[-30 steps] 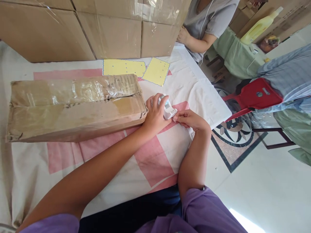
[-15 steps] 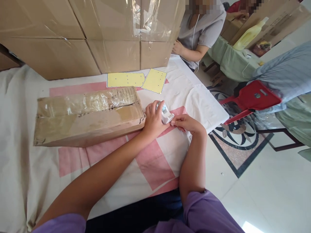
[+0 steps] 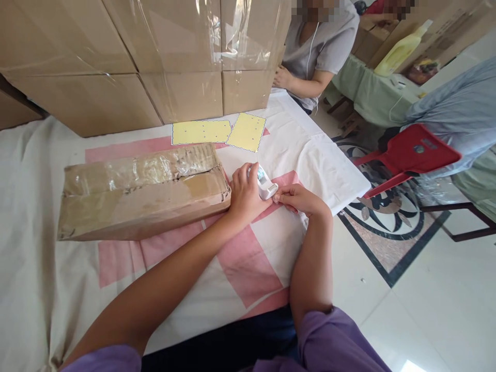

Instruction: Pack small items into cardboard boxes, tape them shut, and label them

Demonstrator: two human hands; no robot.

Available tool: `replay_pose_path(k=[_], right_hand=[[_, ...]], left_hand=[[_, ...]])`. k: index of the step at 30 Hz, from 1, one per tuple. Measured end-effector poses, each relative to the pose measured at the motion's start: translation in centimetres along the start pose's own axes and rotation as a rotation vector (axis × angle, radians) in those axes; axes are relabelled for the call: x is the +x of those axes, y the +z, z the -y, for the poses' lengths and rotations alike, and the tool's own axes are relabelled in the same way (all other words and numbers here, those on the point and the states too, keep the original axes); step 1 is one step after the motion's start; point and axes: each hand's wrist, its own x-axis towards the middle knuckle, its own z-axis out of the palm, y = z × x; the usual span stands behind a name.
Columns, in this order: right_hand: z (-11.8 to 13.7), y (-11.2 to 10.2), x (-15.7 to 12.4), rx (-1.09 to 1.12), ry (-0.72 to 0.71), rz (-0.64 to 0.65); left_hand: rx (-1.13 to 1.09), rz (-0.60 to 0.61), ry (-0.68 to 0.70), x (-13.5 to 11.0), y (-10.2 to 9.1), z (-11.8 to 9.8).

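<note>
My left hand [image 3: 243, 195] is closed round a small white handheld device [image 3: 264, 183], held just right of a long taped cardboard box [image 3: 143, 190] that lies on the cloth-covered table [image 3: 46, 289]. My right hand [image 3: 296, 199] pinches at the lower tip of the device, fingers pressed together. What the fingertips grip there is too small to make out. Both hands rest low over the pink-and-white cloth.
Large taped cartons [image 3: 155, 57] are stacked along the table's far side. Two yellow sheets [image 3: 220, 132] lie in front of them. A seated person in grey [image 3: 318, 46] is at the far right corner, beside a red plastic chair [image 3: 411, 155] and a yellow bottle [image 3: 401, 49].
The view has shifted down and right a little, so the box and sheets sit lower in frame. Both hands stay on the white device with barely any movement.
</note>
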Motion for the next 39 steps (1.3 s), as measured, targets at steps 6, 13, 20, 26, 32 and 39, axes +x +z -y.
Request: replay_pose_path(k=[6, 13, 20, 26, 32, 39], right_hand=[[0.26, 0.06, -0.10, 0.010, 0.003, -0.011], [0.03, -0.06, -0.12, 0.040, -0.024, 0.016], [0.06, -0.12, -0.07, 0.054, -0.011, 0.020], [0.52, 0.04, -0.28, 0.054, 0.015, 0.005], [0.43, 0.02, -0.15, 0.065, -0.002, 0.010], [0.25, -0.11, -0.05, 0.070, 0.004, 0.018]], left_hand=[[-0.007, 0.012, -0.001, -0.04, -0.04, 0.20], [-0.011, 0.014, -0.012, -0.12, -0.09, 0.20], [0.033, 0.021, -0.079, 0.25, -0.48, -0.26], [0.070, 0.075, -0.087, 0.16, -0.90, -0.37], [0.054, 0.060, -0.003, -0.21, -0.72, 0.04], [-0.011, 0.015, 0.045, -0.26, -0.71, 0.24]])
